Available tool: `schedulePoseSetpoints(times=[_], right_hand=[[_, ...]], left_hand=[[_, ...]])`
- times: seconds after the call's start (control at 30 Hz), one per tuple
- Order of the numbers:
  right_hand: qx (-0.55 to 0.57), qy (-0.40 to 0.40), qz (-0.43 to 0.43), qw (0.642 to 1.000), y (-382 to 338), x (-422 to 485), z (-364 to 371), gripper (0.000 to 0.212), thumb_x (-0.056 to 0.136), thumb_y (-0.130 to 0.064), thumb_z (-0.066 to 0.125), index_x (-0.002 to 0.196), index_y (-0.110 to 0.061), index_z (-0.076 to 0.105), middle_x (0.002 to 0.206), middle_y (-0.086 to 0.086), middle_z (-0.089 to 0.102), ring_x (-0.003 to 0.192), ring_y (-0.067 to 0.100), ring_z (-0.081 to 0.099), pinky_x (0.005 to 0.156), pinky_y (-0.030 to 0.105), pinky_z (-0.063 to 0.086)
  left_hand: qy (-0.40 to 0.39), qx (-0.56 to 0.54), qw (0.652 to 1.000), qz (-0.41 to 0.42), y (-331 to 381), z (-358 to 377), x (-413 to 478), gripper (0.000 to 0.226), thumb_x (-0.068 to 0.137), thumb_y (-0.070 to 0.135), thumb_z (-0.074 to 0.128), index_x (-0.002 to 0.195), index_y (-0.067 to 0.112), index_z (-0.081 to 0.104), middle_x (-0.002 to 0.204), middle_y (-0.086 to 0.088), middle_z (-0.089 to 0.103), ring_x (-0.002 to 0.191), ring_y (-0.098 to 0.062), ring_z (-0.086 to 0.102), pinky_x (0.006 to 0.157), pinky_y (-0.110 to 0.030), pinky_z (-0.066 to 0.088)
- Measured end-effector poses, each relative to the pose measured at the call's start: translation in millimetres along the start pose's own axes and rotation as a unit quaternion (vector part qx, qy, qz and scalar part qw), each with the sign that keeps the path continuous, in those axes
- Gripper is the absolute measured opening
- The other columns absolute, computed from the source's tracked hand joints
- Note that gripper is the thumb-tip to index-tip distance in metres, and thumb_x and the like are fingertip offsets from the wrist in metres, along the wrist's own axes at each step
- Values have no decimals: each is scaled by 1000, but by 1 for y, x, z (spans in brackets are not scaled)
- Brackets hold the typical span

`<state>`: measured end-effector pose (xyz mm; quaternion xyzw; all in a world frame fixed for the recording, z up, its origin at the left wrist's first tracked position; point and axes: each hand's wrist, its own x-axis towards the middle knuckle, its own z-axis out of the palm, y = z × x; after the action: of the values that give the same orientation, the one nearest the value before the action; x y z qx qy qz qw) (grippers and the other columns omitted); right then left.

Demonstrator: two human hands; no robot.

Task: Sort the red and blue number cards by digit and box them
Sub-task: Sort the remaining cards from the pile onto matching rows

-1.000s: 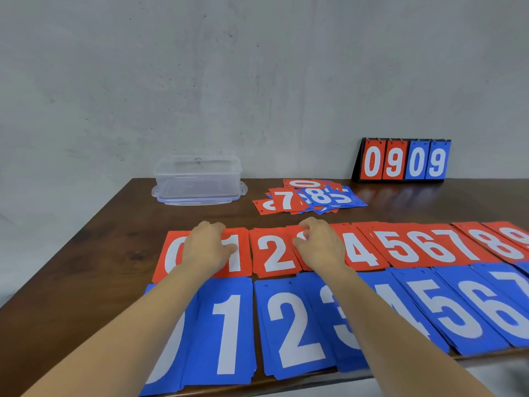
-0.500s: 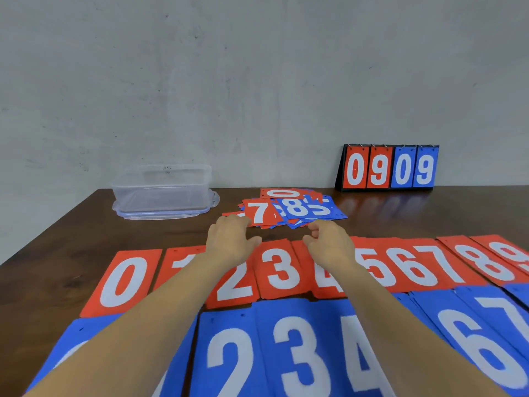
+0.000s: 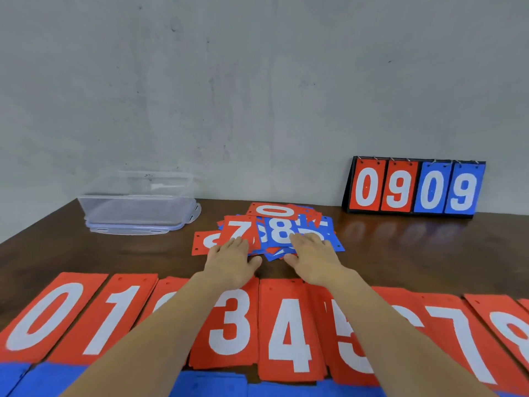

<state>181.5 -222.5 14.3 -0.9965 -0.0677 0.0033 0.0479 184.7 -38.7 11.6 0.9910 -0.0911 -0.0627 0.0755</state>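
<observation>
A loose heap of red and blue number cards (image 3: 274,230) lies mid-table. My left hand (image 3: 233,257) rests flat on its near left edge, fingers on a red 7 card (image 3: 239,230). My right hand (image 3: 312,255) lies flat on the heap's near right side, below a blue 8 card (image 3: 282,232). Neither hand grips a card. A row of sorted red cards (image 3: 286,325) runs across the near table, with digits rising from 0 at the left. Below it, at the bottom edge, show the tops of blue cards (image 3: 211,385). A clear plastic box (image 3: 137,200) stands at the back left.
A black flip scoreboard (image 3: 415,190) showing 0 9 0 9 stands at the back right against the grey wall. The dark wooden table (image 3: 114,253) shows bare wood between the box, the heap and the red row.
Both hands have left the sorted rows and reached forward onto the unsorted heap. The view has shifted forward, so the blue row has dropped almost out of frame.
</observation>
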Motion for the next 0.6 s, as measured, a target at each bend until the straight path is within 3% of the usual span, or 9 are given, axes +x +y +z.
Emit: schedulePoseSetpoints(times=[0.27,0.43,0.5,0.6], right_hand=[[-80,-25,-39,996,39,-15,1,49,102,-43,23,136,-18,46,151,0,35,146,19,13,110,41,21],[-62,-18,-7,998,63,-33,-4,41,102,-40,28,124,-20,57,129,1,54,134,21,34,101,37,29],[-56,22,5,998,69,-37,-7,38,101,-39,34,118,-18,62,117,4,61,116,21,48,90,34,34],[2,83,43,996,72,-33,-13,31,98,-34,44,115,-17,64,110,4,66,102,21,54,82,32,42]], left_hand=[[-36,47,998,-1,1,1,4,57,103,44,19,153,15,17,162,-3,10,149,-17,8,119,-40,6],[-63,74,995,32,4,-5,-7,52,105,39,19,152,17,23,160,-2,16,147,-17,16,118,-41,11],[-65,91,992,56,1,-8,-11,48,105,36,20,148,19,33,157,0,27,143,-18,27,115,-39,20],[-6,88,992,85,-11,-14,-11,38,104,31,28,125,23,60,132,7,56,122,-17,49,102,-33,33]])
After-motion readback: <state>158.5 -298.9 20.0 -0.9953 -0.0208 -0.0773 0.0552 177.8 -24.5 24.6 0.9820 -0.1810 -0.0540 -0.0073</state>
